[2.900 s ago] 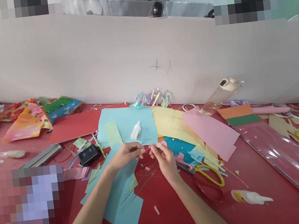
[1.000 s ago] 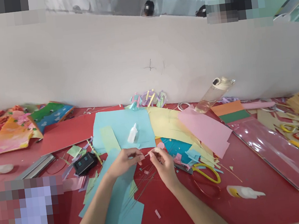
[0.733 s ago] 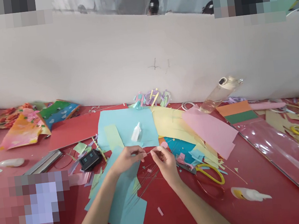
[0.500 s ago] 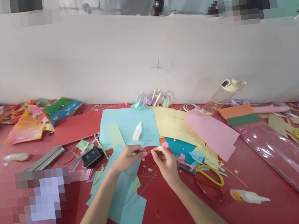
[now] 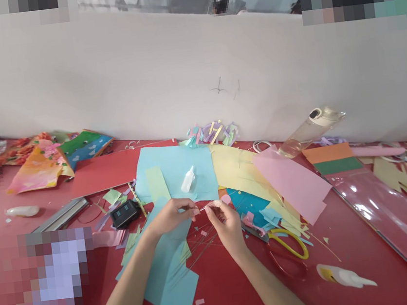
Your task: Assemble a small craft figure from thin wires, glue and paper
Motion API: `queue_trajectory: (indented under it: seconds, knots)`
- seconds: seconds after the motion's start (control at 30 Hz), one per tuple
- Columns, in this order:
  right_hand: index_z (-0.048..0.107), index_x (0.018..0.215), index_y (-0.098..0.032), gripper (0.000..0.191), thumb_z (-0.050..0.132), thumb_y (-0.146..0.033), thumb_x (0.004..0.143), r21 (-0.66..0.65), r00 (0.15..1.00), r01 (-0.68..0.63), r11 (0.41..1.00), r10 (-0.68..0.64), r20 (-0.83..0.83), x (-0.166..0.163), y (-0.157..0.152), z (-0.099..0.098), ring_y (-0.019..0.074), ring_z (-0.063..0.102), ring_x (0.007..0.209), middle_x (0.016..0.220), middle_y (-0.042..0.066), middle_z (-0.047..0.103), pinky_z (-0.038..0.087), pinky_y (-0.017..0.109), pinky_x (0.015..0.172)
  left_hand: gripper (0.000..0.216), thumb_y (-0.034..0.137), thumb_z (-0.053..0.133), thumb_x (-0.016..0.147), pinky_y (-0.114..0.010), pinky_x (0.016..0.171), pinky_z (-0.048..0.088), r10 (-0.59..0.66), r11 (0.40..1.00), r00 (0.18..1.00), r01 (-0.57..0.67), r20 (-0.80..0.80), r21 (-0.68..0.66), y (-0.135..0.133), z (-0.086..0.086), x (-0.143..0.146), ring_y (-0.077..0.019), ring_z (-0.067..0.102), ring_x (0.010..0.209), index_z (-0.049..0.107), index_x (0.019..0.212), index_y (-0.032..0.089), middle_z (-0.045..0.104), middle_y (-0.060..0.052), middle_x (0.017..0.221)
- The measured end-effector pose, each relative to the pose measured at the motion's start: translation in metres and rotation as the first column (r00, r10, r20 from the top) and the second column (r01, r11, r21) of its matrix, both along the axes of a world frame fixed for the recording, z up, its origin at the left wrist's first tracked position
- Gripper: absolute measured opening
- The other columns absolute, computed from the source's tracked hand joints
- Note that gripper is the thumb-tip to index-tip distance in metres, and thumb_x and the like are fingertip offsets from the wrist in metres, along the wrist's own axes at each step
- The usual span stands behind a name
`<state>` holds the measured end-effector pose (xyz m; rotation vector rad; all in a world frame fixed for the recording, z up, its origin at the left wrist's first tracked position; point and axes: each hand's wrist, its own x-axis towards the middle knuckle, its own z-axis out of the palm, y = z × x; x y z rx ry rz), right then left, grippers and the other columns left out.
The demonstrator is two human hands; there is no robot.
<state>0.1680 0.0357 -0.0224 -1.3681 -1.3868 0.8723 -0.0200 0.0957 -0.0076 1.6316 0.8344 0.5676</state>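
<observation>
My left hand (image 5: 176,214) and my right hand (image 5: 226,221) face each other over the table, fingertips pinched and a small gap apart. A thin wire (image 5: 203,208) spans the gap, held at both sides; a small pale bit by my right fingertips is too small to name. Below lie several thin dark wires (image 5: 203,250), partly across blue paper (image 5: 175,292). Just beyond my hands, a small white glue bottle (image 5: 188,179) rests on a light blue sheet (image 5: 174,156). Yellow-handled scissors (image 5: 291,245) lie right of my right hand among paper scraps.
Left are a black digital timer (image 5: 125,214), a metal bar (image 5: 61,215) and red card (image 5: 106,172). Right are yellow paper (image 5: 234,163), pink paper (image 5: 295,181), a tilted water bottle (image 5: 307,133), a clear plastic sleeve (image 5: 391,219) and another glue bottle (image 5: 346,276). A white partition (image 5: 144,81) stands behind.
My hands stay nearly in place, the fingertips slightly closer together on the wire. A small pink scrap now shows on the table near the blue paper. The view has shifted a little.
</observation>
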Motion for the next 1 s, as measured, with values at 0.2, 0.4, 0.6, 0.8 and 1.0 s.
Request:
queue_trajectory:
  seconds: [0.2, 0.4, 0.6, 0.8, 1.0]
  knots:
    - [0.064, 0.085, -0.020, 0.020, 0.057, -0.037, 0.093, -0.039, 1.000, -0.002, 0.999, 0.002, -0.010, -0.0001, -0.0004, 0.0014, 0.0197, 0.065, 0.074, 0.083, 0.005, 0.071, 0.050, 0.028, 0.066, 0.023, 0.033, 0.061, 0.092, -0.023, 0.072, 0.045, 0.006, 1.000, 1.000, -0.006, -0.019, -0.009, 0.0007, 0.0044, -0.0004, -0.0135, 0.061, 0.072, 0.070, 0.080, 0.015, 0.069, -0.002, 0.072]
    - [0.064, 0.082, -0.020, 0.021, 0.059, -0.038, 0.091, -0.059, 1.000, -0.014, 0.998, 0.013, -0.026, 0.0018, -0.0001, 0.0034, 0.0187, 0.062, 0.070, 0.076, 0.003, 0.068, 0.048, 0.027, 0.064, 0.022, 0.033, 0.062, 0.092, -0.024, 0.074, 0.046, 0.001, 1.000, 1.000, -0.002, -0.016, -0.023, -0.0003, 0.0047, -0.0019, -0.0136, 0.061, 0.073, 0.070, 0.081, 0.016, 0.069, -0.002, 0.074]
    - [0.062, 0.080, -0.020, 0.023, 0.059, -0.040, 0.091, -0.075, 0.997, -0.046, 0.996, 0.042, -0.059, 0.0010, 0.0012, 0.0055, 0.0172, 0.060, 0.068, 0.073, 0.002, 0.064, 0.048, 0.026, 0.065, 0.024, 0.035, 0.060, 0.093, -0.024, 0.072, 0.046, -0.041, 0.997, 0.999, 0.042, 0.015, -0.067, 0.0001, 0.0019, -0.0046, -0.0135, 0.061, 0.073, 0.070, 0.084, 0.015, 0.069, -0.003, 0.075]
    - [0.061, 0.079, -0.019, 0.025, 0.059, -0.043, 0.089, -0.116, 0.991, -0.100, 0.988, 0.089, -0.095, 0.0027, 0.0026, 0.0019, 0.0165, 0.058, 0.064, 0.069, 0.001, 0.062, 0.048, 0.026, 0.061, 0.029, 0.040, 0.058, 0.093, -0.025, 0.070, 0.047, -0.110, 0.989, 0.993, 0.112, 0.030, -0.100, 0.0007, 0.0020, -0.0089, -0.0135, 0.060, 0.070, 0.069, 0.085, 0.014, 0.068, -0.003, 0.073]
    - [0.064, 0.080, -0.019, 0.029, 0.061, -0.046, 0.088, -0.152, 0.985, -0.139, 0.979, 0.121, -0.119, 0.0070, 0.0033, 0.0025, 0.0168, 0.058, 0.063, 0.069, 0.002, 0.062, 0.049, 0.027, 0.060, 0.031, 0.042, 0.057, 0.093, -0.026, 0.070, 0.047, -0.131, 0.986, 0.991, 0.132, 0.025, -0.106, 0.0005, 0.0032, -0.0098, -0.0141, 0.060, 0.070, 0.068, 0.086, 0.015, 0.068, -0.003, 0.074]
